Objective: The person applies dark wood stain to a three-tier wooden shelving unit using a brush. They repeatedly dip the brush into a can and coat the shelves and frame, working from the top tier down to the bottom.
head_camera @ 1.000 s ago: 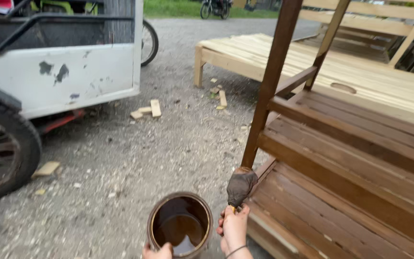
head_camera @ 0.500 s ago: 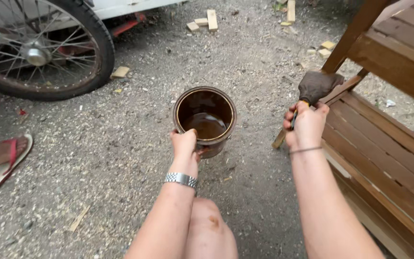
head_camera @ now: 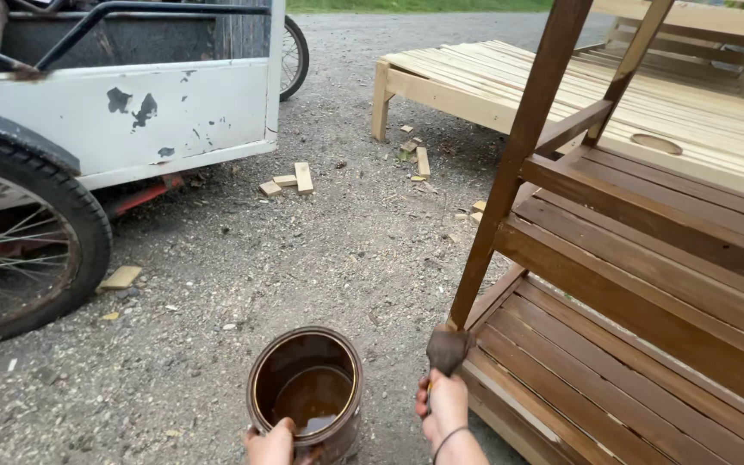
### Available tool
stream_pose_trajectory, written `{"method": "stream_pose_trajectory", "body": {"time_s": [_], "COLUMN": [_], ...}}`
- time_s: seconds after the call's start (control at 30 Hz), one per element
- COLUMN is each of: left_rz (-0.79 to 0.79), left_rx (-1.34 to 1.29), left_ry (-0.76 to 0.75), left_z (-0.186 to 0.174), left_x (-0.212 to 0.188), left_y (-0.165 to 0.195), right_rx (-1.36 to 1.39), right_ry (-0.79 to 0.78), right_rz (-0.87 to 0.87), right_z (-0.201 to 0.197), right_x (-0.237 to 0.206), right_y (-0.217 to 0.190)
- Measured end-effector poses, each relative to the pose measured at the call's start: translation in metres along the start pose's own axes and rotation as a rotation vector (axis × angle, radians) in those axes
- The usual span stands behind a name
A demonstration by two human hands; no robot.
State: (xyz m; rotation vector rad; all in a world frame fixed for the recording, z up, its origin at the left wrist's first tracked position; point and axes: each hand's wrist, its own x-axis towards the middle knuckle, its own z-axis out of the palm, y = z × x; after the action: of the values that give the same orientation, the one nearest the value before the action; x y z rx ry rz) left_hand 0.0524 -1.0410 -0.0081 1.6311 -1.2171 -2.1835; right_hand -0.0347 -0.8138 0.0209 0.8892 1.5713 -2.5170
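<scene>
Your left hand (head_camera: 273,442) grips the rim of the open stain can (head_camera: 306,393) on the gravel; your right hand (head_camera: 446,402) clasps a brush (head_camera: 447,349), its bristles touching the brown wooden rack's leg (head_camera: 510,172)

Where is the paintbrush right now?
The paintbrush is low in the head view, held in the right hand, its bristles at the foot of the brown-stained wooden frame, right of the open can.
</scene>
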Motion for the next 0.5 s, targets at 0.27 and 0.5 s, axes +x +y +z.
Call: {"method": "stream_pose_trajectory", "body": {"time_s": [0.27,0.5], "left_rz": [0.368,0.087], "left_rx": [0.152,0.081], "left_ry": [0.213,-0.02], "left_z": [0.018,0.026], "left_x": [-0.009,-0.03], "left_y": [-0.024,-0.015], "right_rx": [0.03,0.371], "right_ry": [-0.174,-0.314], "right_rz": [-0.242,-0.124], "right_z": [-0.001,-0.038], "right_x": [-0.038,-0.019], "right_y": [-0.073,-0.097]}}
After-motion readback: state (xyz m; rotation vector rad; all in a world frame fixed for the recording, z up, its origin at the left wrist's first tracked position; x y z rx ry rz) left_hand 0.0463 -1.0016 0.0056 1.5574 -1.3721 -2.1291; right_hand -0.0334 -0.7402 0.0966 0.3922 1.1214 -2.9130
